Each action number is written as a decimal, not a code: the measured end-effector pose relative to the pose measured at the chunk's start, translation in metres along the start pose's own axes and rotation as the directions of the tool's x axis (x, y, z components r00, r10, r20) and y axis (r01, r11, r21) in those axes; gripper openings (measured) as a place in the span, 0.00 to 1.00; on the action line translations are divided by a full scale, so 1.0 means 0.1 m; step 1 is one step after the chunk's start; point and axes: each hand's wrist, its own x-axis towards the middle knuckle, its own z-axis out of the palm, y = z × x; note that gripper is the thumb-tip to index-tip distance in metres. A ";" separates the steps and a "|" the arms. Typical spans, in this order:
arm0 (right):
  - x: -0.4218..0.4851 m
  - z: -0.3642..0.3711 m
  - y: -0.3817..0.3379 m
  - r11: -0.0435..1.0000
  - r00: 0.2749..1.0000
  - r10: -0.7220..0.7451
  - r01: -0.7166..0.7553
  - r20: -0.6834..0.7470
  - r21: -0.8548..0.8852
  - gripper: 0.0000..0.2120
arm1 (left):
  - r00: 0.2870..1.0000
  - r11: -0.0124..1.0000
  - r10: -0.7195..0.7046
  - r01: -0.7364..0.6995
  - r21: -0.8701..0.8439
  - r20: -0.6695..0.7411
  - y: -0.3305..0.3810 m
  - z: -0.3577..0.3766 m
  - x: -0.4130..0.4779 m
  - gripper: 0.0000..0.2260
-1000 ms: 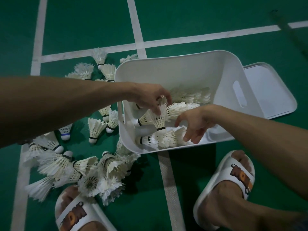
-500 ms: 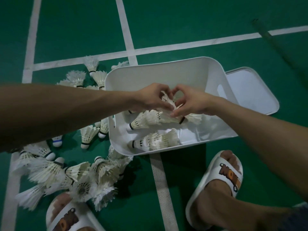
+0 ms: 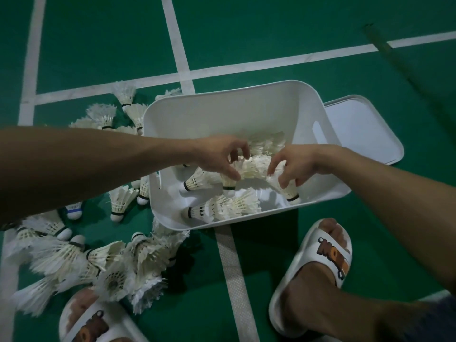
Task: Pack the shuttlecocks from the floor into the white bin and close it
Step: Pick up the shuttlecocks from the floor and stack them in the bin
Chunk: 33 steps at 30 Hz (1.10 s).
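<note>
- The open white plastic bin (image 3: 246, 112) stands on the green court floor (image 3: 271, 33). Its flat white lid (image 3: 365, 129) lies on the floor against the bin's right side.
- Both hands reach into the bin. The left hand (image 3: 219, 156) curls thumb and fingers round the left end of an arched row of white feather shuttlecocks (image 3: 251, 166). The right hand (image 3: 296, 164) pinches the right end just above a cork tip, its forefinger lifted off.
- The row's long axis runs left to right across the bin, from one hand to the other, and droops at both ends. It seems to be held just off the bin's bottom, between a heap of shuttlecocks (image 3: 269, 144) by the far wall and a lying row of shuttlecocks (image 3: 222, 208) along the near wall.
- The coming move probably turns on lowering the arched row level into that gap, parallel to the lying row. Each hand has one end, so neither is nearer.
- A pile of loose white shuttlecocks (image 3: 74, 257) lies on the floor left of the bin, on the left hand's side. Packing looks far from finished, and the lid waits within the right hand's reach.
</note>
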 end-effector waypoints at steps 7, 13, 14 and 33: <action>0.06 0.02 0.01 0.993 0.995 0.065 -0.057 0.071 -0.101 0.28 | 0.999 0.987 0.030 -0.033 0.159 0.017 0.02 0.01 0.07 0.22; 0.07 0.04 0.05 0.982 0.996 0.080 -0.087 -0.050 -0.170 0.20 | 0.999 0.985 0.036 -0.040 0.170 0.026 -0.02 0.02 0.12 0.22; 0.07 0.04 0.05 0.982 0.994 0.089 -0.098 -0.059 -0.160 0.21 | 0.999 0.985 0.039 -0.042 0.168 0.023 -0.03 0.02 0.13 0.21; 0.20 0.43 -0.12 0.961 0.998 -0.036 0.050 0.055 -0.274 0.33 | 1.000 0.999 0.017 -0.017 0.048 0.002 -0.13 0.00 0.14 0.24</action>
